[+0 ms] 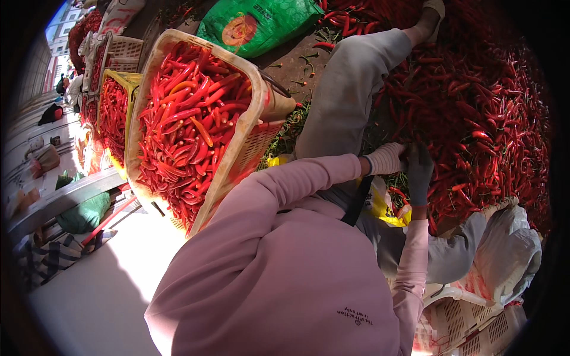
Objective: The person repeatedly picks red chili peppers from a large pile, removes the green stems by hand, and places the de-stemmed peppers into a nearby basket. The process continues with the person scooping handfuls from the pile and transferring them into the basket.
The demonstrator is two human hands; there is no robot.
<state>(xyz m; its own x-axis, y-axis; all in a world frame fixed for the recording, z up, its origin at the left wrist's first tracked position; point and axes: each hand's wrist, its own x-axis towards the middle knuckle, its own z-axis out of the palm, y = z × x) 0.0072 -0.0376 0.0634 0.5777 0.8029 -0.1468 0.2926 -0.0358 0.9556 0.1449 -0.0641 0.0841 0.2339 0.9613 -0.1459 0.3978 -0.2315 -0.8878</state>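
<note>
My left hand (386, 159), in a white knitted glove, meets my right hand (420, 171), in a grey glove, at the near edge of a large heap of red chili peppers (463, 115). The fingertips of both hands are close together and in dark shadow. Whether they hold a pepper between them cannot be made out. Beneath the hands, between my legs, are a yellow and white plastic bag (386, 209) and some green stems (397, 181). To my left a tilted cream plastic crate (255, 111) is filled with red chili peppers (191, 120), a few of them orange.
A green woven sack (267, 26) lies beyond the crate. Green stems (307, 66) litter the ground. A yellow crate (131, 84) of peppers stands at the left. White crates (463, 318) and a pale sack (507, 253) are at the lower right. A metal rail (67, 198) runs at far left.
</note>
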